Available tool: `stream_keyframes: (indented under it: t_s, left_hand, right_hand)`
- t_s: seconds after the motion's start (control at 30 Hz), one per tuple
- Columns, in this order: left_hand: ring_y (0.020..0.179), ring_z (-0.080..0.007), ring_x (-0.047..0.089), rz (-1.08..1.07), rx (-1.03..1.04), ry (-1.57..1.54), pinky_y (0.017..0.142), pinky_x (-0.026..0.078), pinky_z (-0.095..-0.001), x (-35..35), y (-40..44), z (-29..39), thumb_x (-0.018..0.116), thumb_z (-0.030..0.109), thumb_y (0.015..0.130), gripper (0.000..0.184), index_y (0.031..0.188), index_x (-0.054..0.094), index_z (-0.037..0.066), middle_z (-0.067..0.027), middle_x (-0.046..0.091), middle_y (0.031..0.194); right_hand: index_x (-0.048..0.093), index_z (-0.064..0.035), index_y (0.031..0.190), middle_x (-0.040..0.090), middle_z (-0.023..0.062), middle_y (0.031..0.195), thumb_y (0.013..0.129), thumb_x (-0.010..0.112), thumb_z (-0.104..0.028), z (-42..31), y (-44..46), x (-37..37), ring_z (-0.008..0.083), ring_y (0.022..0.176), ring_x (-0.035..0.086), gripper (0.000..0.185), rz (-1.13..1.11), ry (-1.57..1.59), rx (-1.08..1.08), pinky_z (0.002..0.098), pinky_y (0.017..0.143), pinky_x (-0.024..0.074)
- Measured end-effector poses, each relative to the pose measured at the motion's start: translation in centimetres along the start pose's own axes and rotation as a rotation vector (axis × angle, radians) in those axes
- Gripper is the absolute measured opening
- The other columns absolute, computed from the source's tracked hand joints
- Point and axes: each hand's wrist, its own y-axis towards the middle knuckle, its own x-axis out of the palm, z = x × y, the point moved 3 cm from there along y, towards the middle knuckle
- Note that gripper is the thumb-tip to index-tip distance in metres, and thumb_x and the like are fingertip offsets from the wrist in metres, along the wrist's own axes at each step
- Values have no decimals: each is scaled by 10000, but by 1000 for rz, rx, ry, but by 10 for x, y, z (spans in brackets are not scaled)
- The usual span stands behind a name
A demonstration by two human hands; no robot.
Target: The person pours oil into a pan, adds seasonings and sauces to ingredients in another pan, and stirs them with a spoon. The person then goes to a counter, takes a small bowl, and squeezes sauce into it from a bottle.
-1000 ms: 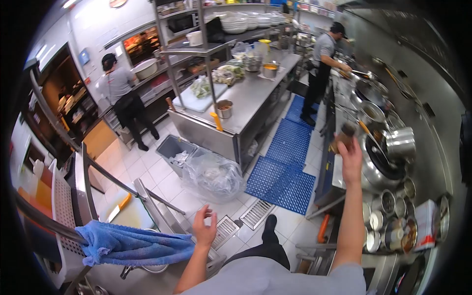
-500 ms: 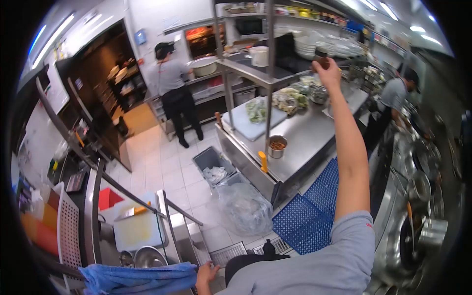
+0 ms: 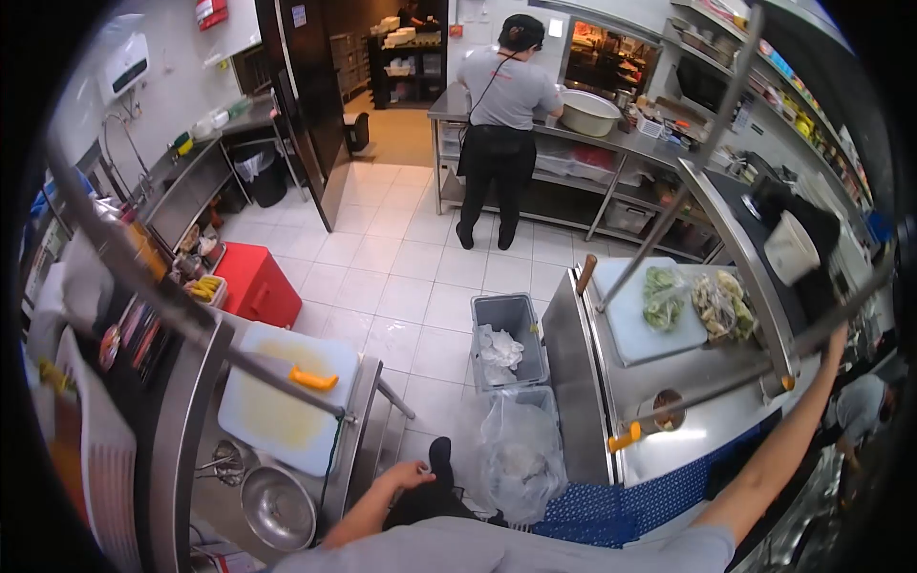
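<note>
My left hand (image 3: 409, 475) hangs low in front of my body, near the steel bench on the left. Its fingers are curled together; whether anything small lies in them does not show. My right forearm (image 3: 778, 449) reaches up to the far right, beside the raised shelf. A shelf bar and dark things there hide my right hand's fingers and whatever they hold. Near that arm are a white tub (image 3: 792, 248) on the shelf and a steel pot with brown contents (image 3: 669, 409) on the counter below.
At left, a yellow-handled knife (image 3: 313, 378) lies on a cutting board (image 3: 282, 430), beside a steel bowl (image 3: 278, 506). Grey bins (image 3: 506, 329) and a plastic bag (image 3: 521, 458) stand on the floor ahead. A co-worker (image 3: 506, 115) faces the back counter. Another person (image 3: 860, 406) is at right.
The view has swung to the right-hand side's opposite, leftward. Earlier my right hand held up a small dark jar above the shelf; now that hand is hidden. My left hand is farther forward.
</note>
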Motion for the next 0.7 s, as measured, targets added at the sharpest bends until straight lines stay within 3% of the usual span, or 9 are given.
stream_keyframes:
  t_s: [0.2, 0.23, 0.27, 0.33, 0.4, 0.5, 0.57, 0.63, 0.7]
  left_hand:
    - [864, -300, 725, 10, -208, -108, 813, 565, -397, -99, 205, -26, 684, 572, 832, 599, 1120, 712, 47, -162, 743, 932]
    - [787, -299, 726, 112, -88, 74, 763, 574, -387, -120, 233, -29, 674, 542, 848, 569, 1113, 710, 39, -156, 741, 878]
    - [710, -298, 727, 229, 42, 251, 713, 583, -376, -142, 258, -26, 664, 512, 865, 540, 1106, 709, 31, -151, 740, 824]
    - [730, -308, 728, 255, 19, 14, 733, 582, -382, -189, 278, -5, 665, 472, 872, 500, 1095, 706, 27, -154, 741, 837]
    - [751, -318, 730, 283, -16, -201, 754, 582, -389, -229, 272, 19, 666, 431, 879, 459, 1084, 704, 22, -157, 742, 850]
    - [858, -294, 730, 251, -62, -255, 848, 559, -395, -262, 290, 22, 708, 253, 825, 367, 1115, 671, 32, -179, 735, 869]
    - [886, -311, 722, 533, -87, -230, 842, 561, -400, -269, 312, 18, 696, 182, 794, 433, 1201, 628, 51, -201, 725, 922]
    - [952, -356, 698, 517, -135, -539, 881, 546, -430, -281, 328, 33, 677, 147, 777, 491, 1255, 593, 73, -222, 710, 995]
    - [1015, -403, 666, 477, -80, -395, 909, 532, -458, -291, 354, 40, 693, 179, 769, 507, 1259, 595, 97, -240, 698, 1029]
  right_hand:
    - [438, -8, 1452, 433, 156, 1521, 972, 494, -220, -46, -114, -67, 287, 1334, 499, 528, 167, 502, -38, 410, 1117, 395]
    - [398, 25, 1474, 320, 153, 1584, 1034, 393, -221, 13, -127, -69, 249, 1369, 448, 504, 232, 740, 108, 395, 1153, 355]
    - [496, 30, 1408, 477, 188, 1475, 1052, 427, -285, 51, -159, -76, 254, 1268, 552, 481, 439, 1222, 292, 367, 1086, 432]
    - [645, -8, 1269, 716, 152, 1142, 1006, 538, -448, 18, -257, -71, 289, 1012, 699, 524, 762, 180, 372, 337, 905, 549]
    - [656, -9, 1235, 716, 153, 1139, 998, 548, -425, -53, -346, -17, 284, 1009, 701, 491, 811, -113, 430, 342, 890, 552]
    - [673, -12, 1185, 716, 156, 1134, 986, 562, -391, -164, -466, 140, 275, 1003, 704, 443, 86, -132, 621, 350, 868, 557]
    - [684, -13, 1151, 716, 157, 1131, 978, 571, -368, -242, -523, 237, 270, 1000, 705, 411, -658, -127, 617, 355, 854, 560]
    - [695, -15, 1117, 716, 158, 1128, 971, 580, -346, -312, -559, 297, 264, 996, 707, 380, -1299, -206, 383, 360, 839, 563]
    - [706, -16, 1083, 716, 160, 1125, 963, 589, -323, -359, -564, 334, 259, 992, 709, 350, -1603, -204, 39, 365, 824, 566]
